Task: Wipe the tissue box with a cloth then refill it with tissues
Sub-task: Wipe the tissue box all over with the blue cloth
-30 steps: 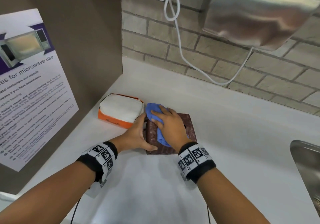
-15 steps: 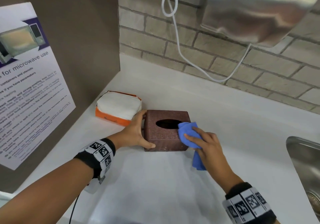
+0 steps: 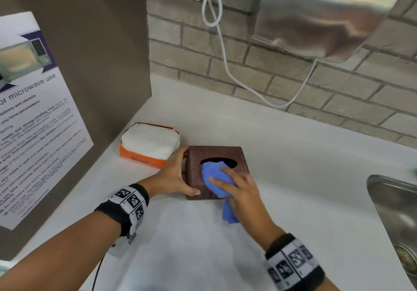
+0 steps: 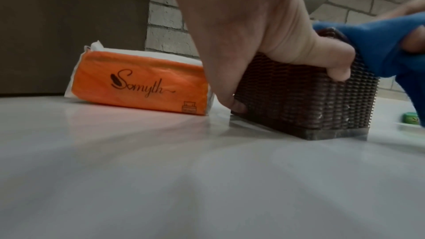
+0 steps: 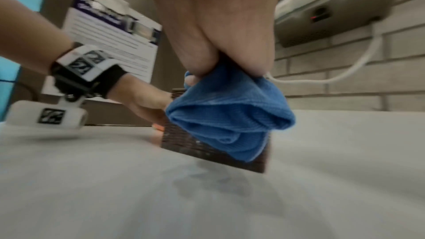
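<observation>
A brown woven tissue box stands on the white counter, its oval top opening partly covered. My left hand grips the box's left side, thumb on the near face. My right hand holds a bunched blue cloth and presses it on the box's top and near right edge; a tail of cloth hangs down the front. An orange pack of white tissues lies just left of the box.
A brown side panel with a microwave notice walls in the left. The brick back wall carries a steel hand dryer and its white cord. A steel sink is sunk in at the right. A small green thing sits beyond the box.
My right hand swept the cloth from the box's top left off to its right side, then came back onto the top by the opening. The left hand stayed on the box.
</observation>
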Tool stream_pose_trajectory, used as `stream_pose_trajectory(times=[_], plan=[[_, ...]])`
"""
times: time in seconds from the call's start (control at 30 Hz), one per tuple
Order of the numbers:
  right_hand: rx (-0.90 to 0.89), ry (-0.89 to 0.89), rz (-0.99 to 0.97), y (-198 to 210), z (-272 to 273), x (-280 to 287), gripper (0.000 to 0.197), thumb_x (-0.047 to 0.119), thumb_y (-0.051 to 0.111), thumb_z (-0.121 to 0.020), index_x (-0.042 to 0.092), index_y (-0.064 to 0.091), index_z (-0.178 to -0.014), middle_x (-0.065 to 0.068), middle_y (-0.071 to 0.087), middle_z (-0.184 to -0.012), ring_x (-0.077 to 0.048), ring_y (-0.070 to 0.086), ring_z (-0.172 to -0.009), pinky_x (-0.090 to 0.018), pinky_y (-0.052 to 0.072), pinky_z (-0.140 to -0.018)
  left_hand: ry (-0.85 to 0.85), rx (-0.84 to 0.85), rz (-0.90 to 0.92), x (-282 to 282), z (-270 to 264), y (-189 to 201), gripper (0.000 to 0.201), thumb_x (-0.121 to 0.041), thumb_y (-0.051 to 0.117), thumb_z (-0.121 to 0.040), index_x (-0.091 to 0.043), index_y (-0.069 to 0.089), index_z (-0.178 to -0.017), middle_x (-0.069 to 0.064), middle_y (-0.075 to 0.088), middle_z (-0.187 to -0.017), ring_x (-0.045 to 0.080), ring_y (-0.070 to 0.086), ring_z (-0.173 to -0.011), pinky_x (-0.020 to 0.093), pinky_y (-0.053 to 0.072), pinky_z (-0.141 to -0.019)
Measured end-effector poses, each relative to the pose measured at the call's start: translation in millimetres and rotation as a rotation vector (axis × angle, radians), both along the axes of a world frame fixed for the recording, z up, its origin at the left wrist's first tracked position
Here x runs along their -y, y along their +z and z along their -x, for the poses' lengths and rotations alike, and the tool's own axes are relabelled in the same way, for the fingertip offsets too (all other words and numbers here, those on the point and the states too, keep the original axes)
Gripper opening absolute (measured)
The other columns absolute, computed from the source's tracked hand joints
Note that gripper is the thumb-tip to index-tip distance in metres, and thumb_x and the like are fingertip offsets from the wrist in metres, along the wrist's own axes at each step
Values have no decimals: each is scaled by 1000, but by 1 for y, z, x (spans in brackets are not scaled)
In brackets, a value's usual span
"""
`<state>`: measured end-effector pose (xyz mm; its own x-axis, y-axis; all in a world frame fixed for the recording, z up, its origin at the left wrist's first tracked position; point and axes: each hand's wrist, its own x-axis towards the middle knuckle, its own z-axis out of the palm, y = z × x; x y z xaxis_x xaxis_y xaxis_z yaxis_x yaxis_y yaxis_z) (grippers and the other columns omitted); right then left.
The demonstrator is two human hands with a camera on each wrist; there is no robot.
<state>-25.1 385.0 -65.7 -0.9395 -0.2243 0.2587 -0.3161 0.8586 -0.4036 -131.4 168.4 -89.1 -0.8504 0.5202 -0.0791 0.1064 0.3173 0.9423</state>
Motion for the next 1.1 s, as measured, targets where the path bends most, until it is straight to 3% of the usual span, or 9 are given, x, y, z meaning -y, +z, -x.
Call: stream_pose_trajectory(times=[0.07,0.13,0.3,0.4,0.53,0.67,0.8,0.9,1.1], plan=[[-32,-73,-10,7,4,-26,40,19,44,-85,25,70,-115,-12,59,-131,-25,47,-107,-24,36,-99,3,0,17,0,2,-3,114,-22,95,-51,-40,19,-134,-6,33,-144,6,32,-135,33,37,-112],[18,-186,17,23,17,-43,37,22,50,-83,19,72,-112,-11,61,-130,-35,54,-107,-27,37,-94,-5,5,26,0,4,-6,116,-25,95,-50,-41,18,-135,-7,32,-145,6,31,-136,32,36,-112],[-4,-306,387,65,57,-49,45,50,42,-92,28,58,-128,-2,47,-145,-21,40,-135,-43,32,-112,-7,2,15,-1,5,-8,116,-21,95,-52,-41,17,-134,-7,31,-145,6,29,-137,29,32,-112],[118,-257,109,39,72,-24,61,62,29,-90,30,45,-139,-5,34,-154,-27,31,-141,-42,24,-117,-13,-3,19,0,5,-9,116,-26,94,-50,-42,16,-134,-6,31,-145,6,29,-137,35,33,-115],[211,-338,-68,7,75,1,56,53,33,-96,32,27,-148,-1,18,-160,-30,7,-148,-42,13,-121,9,-13,47,-1,4,-9,122,-37,91,-45,-43,10,-136,-5,26,-146,8,27,-137,40,35,-115],[108,-333,-201,11,73,29,70,50,5,-87,27,25,-149,-4,23,-159,-31,16,-147,-40,13,-119,0,-30,50,-1,8,-11,121,-36,91,-45,-42,11,-136,-5,27,-144,10,28,-136,40,36,-114],[107,-130,-119,13,67,93,59,36,19,-92,21,30,-147,-5,28,-157,-30,19,-146,-40,15,-119,-40,-111,11,-3,10,-14,119,-34,92,-51,-32,18,-144,-7,33,-146,-1,31,-138,32,30,-118],[123,-75,-147,15,76,83,49,29,30,-97,22,35,-145,-4,28,-156,-28,21,-145,-45,19,-118,-43,-99,15,-1,10,-12,122,-39,90,-47,-42,13,-141,-14,27,-148,-3,26,-140,26,27,-119],[144,-345,-90,14,104,33,42,33,33,-95,22,46,-134,-5,50,-140,-32,40,-131,-47,33,-107,2,-21,34,-3,8,-15,117,-37,92,-45,-42,17,-135,-2,31,-140,13,32,-136,43,40,-111]])
